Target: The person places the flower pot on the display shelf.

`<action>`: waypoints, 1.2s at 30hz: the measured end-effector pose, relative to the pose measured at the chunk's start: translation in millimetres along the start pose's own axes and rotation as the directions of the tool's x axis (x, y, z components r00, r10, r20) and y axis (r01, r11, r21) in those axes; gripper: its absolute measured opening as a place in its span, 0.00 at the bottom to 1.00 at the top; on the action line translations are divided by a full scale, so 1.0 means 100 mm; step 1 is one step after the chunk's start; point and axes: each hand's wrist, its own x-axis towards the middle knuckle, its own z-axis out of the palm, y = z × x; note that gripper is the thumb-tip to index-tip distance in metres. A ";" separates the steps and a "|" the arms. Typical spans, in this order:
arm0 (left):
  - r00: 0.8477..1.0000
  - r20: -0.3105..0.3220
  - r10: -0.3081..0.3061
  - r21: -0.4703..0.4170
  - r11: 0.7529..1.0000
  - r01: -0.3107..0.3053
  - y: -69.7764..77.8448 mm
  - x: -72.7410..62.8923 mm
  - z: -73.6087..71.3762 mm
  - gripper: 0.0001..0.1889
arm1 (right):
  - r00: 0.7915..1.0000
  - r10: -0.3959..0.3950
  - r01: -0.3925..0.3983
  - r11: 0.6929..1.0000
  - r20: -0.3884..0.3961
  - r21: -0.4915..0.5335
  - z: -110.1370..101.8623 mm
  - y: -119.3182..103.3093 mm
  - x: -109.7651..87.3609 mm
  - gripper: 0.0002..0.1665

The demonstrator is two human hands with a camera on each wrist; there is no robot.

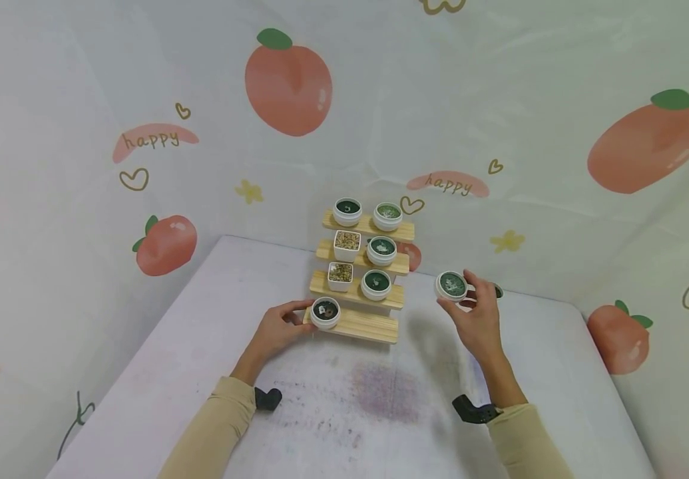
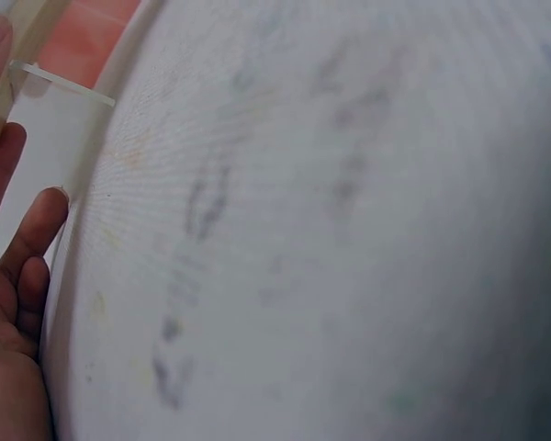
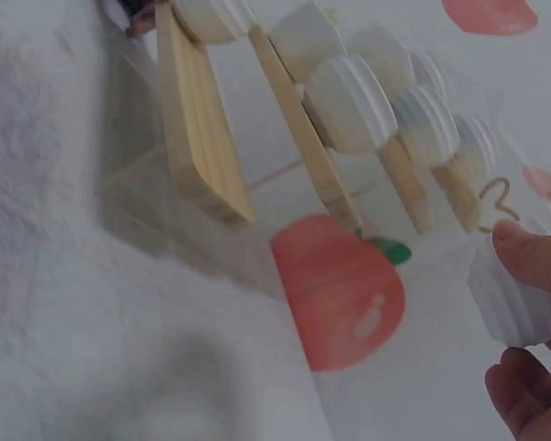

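Note:
My left hand (image 1: 278, 329) holds a small round white pot (image 1: 325, 323) with a dark top, on the left end of the lowest wooden shelf (image 1: 368, 327). In the left wrist view the fingers (image 2: 41, 220) extend by the shelf's end, and the pot is out of sight. My right hand (image 1: 474, 322) pinches another round white pot (image 1: 453, 286) with a speckled green top, raised right of the stand, thumb and fingers on its sides. The right wrist view shows this pot's pale ribbed side (image 3: 505, 299).
The upper wooden shelves carry round white pots with green tops (image 1: 387, 216) and square white pots (image 1: 347, 245) with grainy contents. A clear side panel (image 3: 133, 175) supports the stepped stand. A printed cloth wall (image 1: 470, 100) rises behind the white table (image 1: 314, 426).

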 end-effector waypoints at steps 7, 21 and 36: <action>1.000 0.000 0.012 -0.018 1.000 -0.012 0.00 -0.01 0.01 0.30 | 0.994 -0.002 -0.001 1.000 0.108 0.032 0.15 -0.11 -0.07 0.44; 1.000 0.011 0.011 -0.020 1.000 -0.011 -0.01 -0.01 0.00 0.30 | 0.970 -0.062 0.019 0.983 0.235 0.181 0.42 -0.35 -0.28 0.44; 1.000 0.017 0.008 -0.020 1.000 -0.008 0.01 -0.01 -0.01 0.30 | 0.943 -0.043 -0.062 0.952 0.330 0.300 0.78 -0.39 -0.46 0.40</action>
